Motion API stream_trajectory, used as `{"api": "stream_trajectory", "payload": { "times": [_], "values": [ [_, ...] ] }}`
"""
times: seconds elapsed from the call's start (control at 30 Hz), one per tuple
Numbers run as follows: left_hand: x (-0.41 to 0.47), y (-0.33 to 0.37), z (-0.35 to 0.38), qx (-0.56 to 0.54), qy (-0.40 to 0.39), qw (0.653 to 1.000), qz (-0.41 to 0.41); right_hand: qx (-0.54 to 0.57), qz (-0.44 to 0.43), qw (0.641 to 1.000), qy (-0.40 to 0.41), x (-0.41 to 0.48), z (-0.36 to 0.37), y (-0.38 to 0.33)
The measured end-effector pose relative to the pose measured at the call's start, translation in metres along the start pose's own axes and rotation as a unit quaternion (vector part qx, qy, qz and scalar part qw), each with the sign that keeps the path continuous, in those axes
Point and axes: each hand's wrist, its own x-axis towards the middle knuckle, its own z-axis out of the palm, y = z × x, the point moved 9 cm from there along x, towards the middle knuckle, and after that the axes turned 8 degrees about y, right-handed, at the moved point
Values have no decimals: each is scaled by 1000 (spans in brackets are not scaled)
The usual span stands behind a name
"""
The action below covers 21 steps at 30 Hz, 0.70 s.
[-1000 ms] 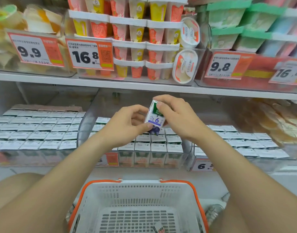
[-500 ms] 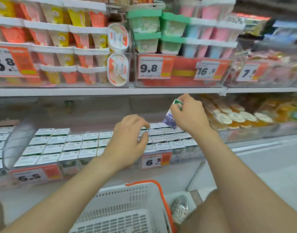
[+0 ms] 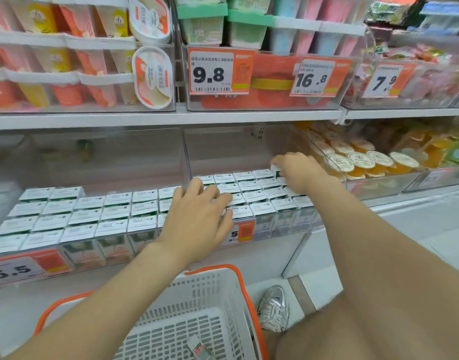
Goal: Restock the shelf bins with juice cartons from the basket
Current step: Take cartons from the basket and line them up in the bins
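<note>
- The right hand [image 3: 299, 174] curls its fingers round a juice carton [image 3: 275, 168], gripping it from above; only the carton's white top and a strip of green side show past the fingers.
- That carton sits at the back right corner of the clear bin [image 3: 187, 154], level with the farthest row of packed cartons [image 3: 251, 189] just left of the hand.
- The left hand [image 3: 199, 216] lies flat, fingers spread and relaxed, on the carton tops at the front left of the same bin, holding nothing.
- Left of the left hand, a second bin's cartons [image 3: 80, 216] stand in tight rows, with a 6.5 price tag [image 3: 15, 268] on its front.
- Below and between the forearms sits the white basket [image 3: 245, 289] with its orange rim; one loose carton [image 3: 199, 350] lies on its floor, blurred.
- Right of the right hand, round-lidded orange cups [image 3: 361, 161] fill the next bin.
- A silver shoe [image 3: 273, 307] shows beneath the right forearm, beside the basket.
</note>
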Motion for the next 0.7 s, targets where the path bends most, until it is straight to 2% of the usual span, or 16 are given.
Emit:
{"api": "stream_trajectory", "payload": {
  "times": [0.07, 0.17, 0.27, 0.33, 0.4, 0.43, 0.53, 0.57, 0.63, 0.7],
  "values": [
    [1, 0, -1, 0, 3, 1000, 0, 28, 15, 998, -48, -2, 7, 0],
    [0, 1, -2, 1, 5, 1000, 4, 55, 39, 996, -59, -8, 0, -7],
    [-1, 0, -1, -10, -19, 1000, 7, 68, 27, 997, -8, -14, -25, -31],
    [-1, -1, -3, -24, -38, 999, 16, 117, 6, 992, 36, -28, -49, -58],
    [-7, -2, -16, -54, -19, 998, 26, 181, -22, 981, 65, -52, -72, -90],
    [-13, -3, -27, -72, 14, 997, 30, 213, -45, 974, 62, -69, -82, -110],
    [-56, -12, -70, -103, 177, 978, 33, 250, -136, 958, -21, -127, -83, -172],
    [-75, -14, -75, -100, 200, 974, 36, 239, -161, 956, -65, -143, -71, -189],
    [-106, -13, -66, -90, 170, 979, 64, 191, -196, 946, -175, -168, -33, -216],
    [-126, -11, -33, -112, 49, 990, 75, 131, -209, 927, -283, -190, 11, -232]
  ]
}}
